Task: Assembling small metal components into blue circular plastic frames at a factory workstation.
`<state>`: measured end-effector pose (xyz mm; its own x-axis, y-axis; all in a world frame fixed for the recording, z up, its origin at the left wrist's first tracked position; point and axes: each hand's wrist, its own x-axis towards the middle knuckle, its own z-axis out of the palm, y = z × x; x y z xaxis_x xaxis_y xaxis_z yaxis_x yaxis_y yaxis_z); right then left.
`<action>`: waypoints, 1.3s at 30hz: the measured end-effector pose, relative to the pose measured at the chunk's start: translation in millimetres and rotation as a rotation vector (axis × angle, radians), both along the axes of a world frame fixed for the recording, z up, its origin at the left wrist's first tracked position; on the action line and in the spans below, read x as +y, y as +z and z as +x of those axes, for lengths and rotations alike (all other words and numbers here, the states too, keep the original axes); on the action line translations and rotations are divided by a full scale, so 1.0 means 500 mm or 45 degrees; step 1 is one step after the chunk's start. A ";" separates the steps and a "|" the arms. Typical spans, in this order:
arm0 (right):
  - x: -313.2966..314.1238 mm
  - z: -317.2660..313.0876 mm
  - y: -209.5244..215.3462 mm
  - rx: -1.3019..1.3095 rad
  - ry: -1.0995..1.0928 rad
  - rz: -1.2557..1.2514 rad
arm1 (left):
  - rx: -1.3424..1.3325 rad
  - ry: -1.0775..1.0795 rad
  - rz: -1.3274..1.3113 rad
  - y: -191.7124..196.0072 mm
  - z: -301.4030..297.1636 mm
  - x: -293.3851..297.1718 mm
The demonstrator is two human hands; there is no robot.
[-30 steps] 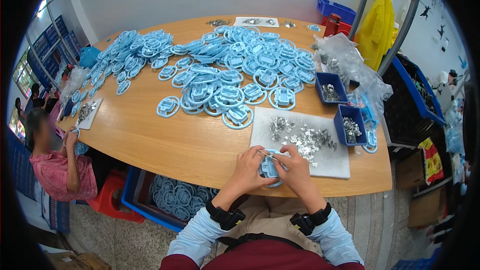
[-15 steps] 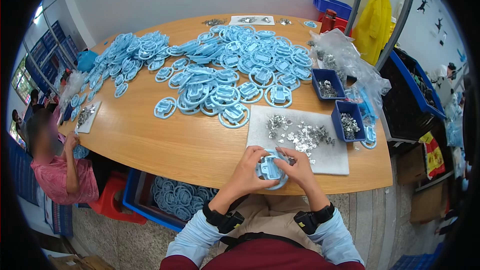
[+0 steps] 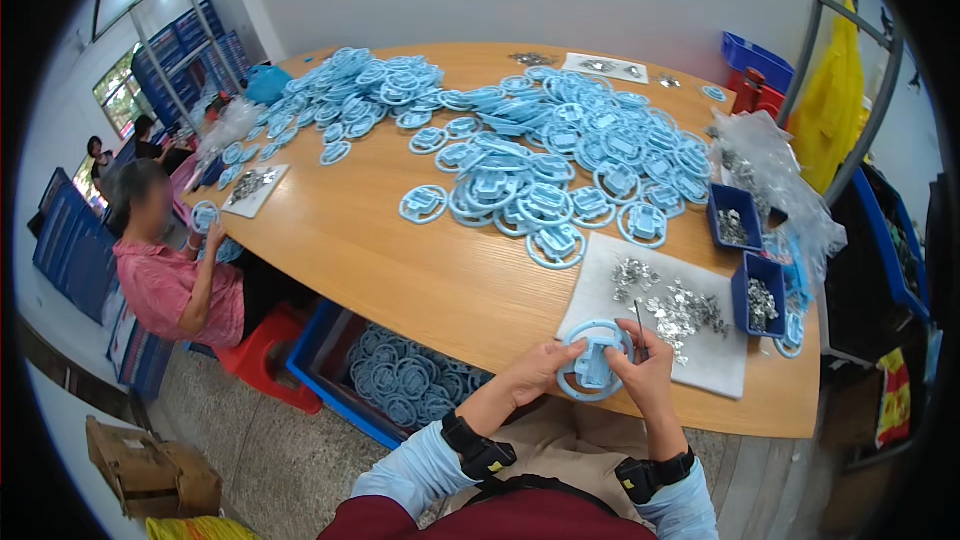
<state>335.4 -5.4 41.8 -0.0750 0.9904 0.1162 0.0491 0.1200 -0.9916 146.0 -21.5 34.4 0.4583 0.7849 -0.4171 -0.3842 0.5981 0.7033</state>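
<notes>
At near right, holding a blue ring (image 3: 594, 370) with left hand (image 3: 538, 368) and right hand (image 3: 648, 368), likely light, stiff: pinch the rim (image 3: 590, 397).

We hold a light-blue plastic ring (image 3: 594, 370) near the table's edge, our left hand (image 3: 537, 372) gripping its left side. Our right hand (image 3: 648, 372) touches its right side, with a thin dark stick (image 3: 638, 313) standing up from the fingers. Just beyond lies a white mat (image 3: 715, 372) strewn with silvery metal bits (image 3: 685, 315), and two dark blue boxes (image 3: 741, 302) of similar bits stand by its right edge. Ahead of us, more blue rings (image 3: 540, 180) pile across the wooden table (image 3: 360, 230). To our left, a co-worker in pink (image 3: 185, 285) sits on a red stool (image 3: 265, 360), holding another ring (image 3: 205, 217).
</notes>
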 end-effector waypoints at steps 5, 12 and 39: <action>-0.006 -0.025 0.001 -0.121 0.052 0.094 | -0.068 0.114 0.166 0.003 0.009 -0.017; 0.003 -0.076 0.037 -0.228 0.069 0.164 | -0.003 0.282 0.152 0.040 -0.031 -0.020; -0.084 -0.175 0.016 -0.520 0.495 0.828 | 0.433 0.938 0.124 -0.051 -0.193 -0.245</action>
